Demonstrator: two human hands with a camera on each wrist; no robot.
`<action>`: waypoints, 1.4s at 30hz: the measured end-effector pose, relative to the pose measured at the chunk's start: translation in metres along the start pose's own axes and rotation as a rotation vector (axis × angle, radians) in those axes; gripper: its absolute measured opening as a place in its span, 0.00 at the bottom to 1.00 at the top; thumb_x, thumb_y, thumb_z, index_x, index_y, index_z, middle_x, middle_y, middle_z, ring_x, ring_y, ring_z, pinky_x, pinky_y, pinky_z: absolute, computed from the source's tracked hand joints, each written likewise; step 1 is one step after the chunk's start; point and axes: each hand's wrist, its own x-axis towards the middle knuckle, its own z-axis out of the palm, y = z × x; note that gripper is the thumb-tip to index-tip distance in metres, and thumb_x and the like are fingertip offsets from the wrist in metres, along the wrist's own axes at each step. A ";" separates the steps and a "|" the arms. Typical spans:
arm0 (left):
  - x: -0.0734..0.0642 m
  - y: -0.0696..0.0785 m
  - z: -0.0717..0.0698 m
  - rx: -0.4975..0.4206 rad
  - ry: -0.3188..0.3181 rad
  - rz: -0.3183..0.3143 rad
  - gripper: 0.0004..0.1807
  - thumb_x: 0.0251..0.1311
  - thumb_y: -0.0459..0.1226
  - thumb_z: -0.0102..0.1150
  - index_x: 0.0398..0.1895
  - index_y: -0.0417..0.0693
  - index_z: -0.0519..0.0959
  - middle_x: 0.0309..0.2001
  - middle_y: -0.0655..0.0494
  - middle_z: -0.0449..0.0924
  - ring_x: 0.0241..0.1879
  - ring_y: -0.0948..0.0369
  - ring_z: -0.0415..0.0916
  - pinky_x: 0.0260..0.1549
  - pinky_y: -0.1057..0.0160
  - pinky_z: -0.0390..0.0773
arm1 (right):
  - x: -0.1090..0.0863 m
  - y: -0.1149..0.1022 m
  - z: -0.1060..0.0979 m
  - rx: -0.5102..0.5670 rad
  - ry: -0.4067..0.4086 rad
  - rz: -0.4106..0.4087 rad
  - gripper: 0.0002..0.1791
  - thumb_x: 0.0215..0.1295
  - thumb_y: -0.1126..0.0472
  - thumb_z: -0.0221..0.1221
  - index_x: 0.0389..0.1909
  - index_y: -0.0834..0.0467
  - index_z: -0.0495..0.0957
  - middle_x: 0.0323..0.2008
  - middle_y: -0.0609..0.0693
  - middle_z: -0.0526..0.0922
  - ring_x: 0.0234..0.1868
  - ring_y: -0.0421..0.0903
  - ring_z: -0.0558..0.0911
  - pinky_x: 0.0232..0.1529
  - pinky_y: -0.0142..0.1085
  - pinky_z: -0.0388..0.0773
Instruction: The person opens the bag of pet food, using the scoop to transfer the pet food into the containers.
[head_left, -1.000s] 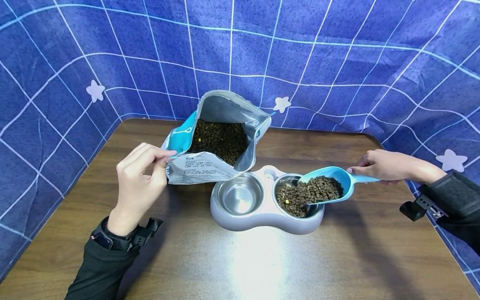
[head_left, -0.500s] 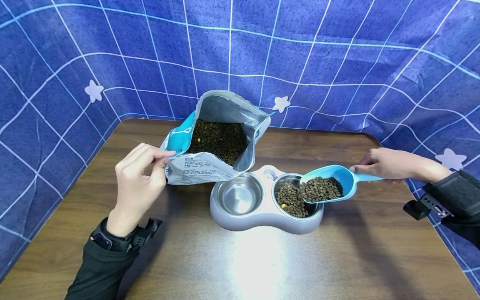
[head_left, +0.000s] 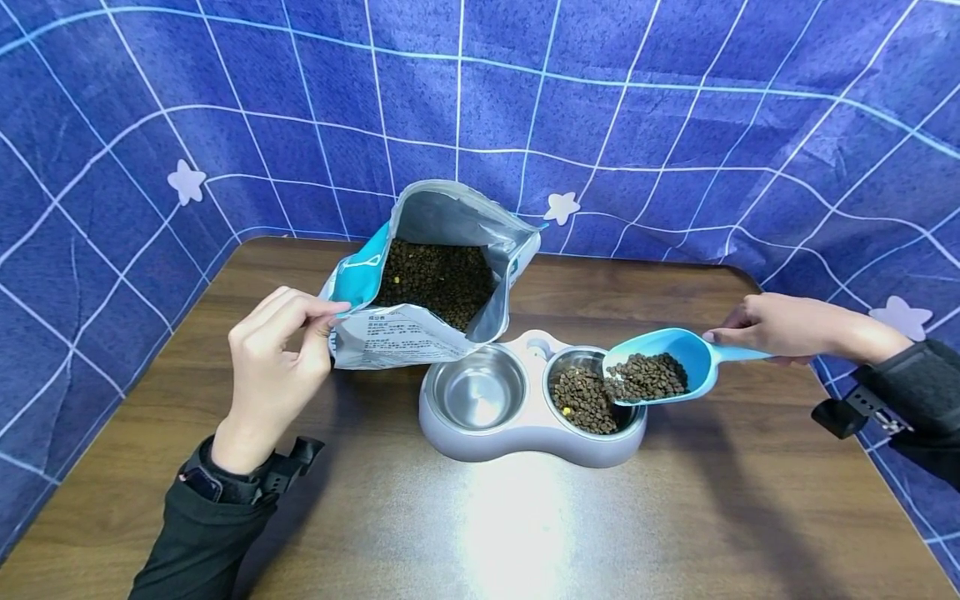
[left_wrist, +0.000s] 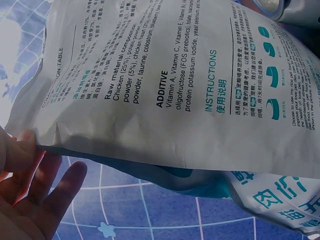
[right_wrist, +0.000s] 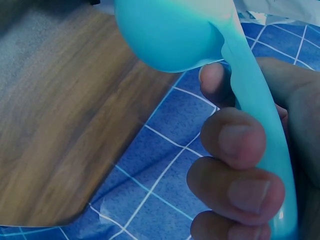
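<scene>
My left hand [head_left: 276, 362] pinches the upper left edge of a teal and grey pet food bag [head_left: 405, 337], whose mouth gapes and shows brown kibble [head_left: 435, 279] inside. In the left wrist view, the bag's printed back [left_wrist: 165, 100] fills most of the frame. My right hand [head_left: 780, 327] grips the handle of a light blue scoop [head_left: 697, 358], fingers curled round it in the right wrist view. Kibble lies in the scoop, its lip over the right steel bowl [head_left: 581, 400], which also holds kibble with one yellow piece. The left steel bowl [head_left: 480, 396] shows a bare bottom.
Both bowls sit in a white and grey double stand [head_left: 525, 446] on a brown wooden table [head_left: 360, 500]. A blue cloth [head_left: 637, 125] with white grid lines and pale stars hangs behind and around the table.
The scoop and right hand have shifted slightly right, with less kibble in the scoop. The yellow piece in the right bowl has moved a little. The left hand and bag stay nearly still.
</scene>
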 end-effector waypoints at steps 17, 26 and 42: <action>-0.001 0.001 -0.001 0.011 -0.019 -0.008 0.08 0.53 0.20 0.55 0.30 0.33 0.83 0.24 0.45 0.80 0.23 0.60 0.67 0.27 0.67 0.62 | 0.001 -0.006 -0.004 -0.014 -0.024 -0.002 0.16 0.70 0.49 0.51 0.27 0.50 0.81 0.11 0.42 0.64 0.09 0.38 0.64 0.10 0.31 0.63; -0.001 0.001 -0.001 0.004 -0.018 -0.007 0.07 0.53 0.21 0.55 0.29 0.33 0.83 0.24 0.45 0.80 0.23 0.59 0.68 0.27 0.68 0.62 | 0.001 -0.013 -0.004 -0.092 0.001 -0.035 0.20 0.70 0.47 0.52 0.18 0.49 0.76 0.11 0.39 0.62 0.10 0.37 0.65 0.12 0.30 0.58; 0.002 0.001 -0.001 0.007 -0.027 -0.009 0.08 0.53 0.20 0.55 0.29 0.33 0.83 0.24 0.45 0.80 0.24 0.58 0.68 0.27 0.68 0.62 | 0.004 -0.022 -0.016 -0.164 -0.016 -0.031 0.19 0.70 0.44 0.50 0.23 0.46 0.79 0.10 0.39 0.62 0.10 0.38 0.65 0.13 0.31 0.55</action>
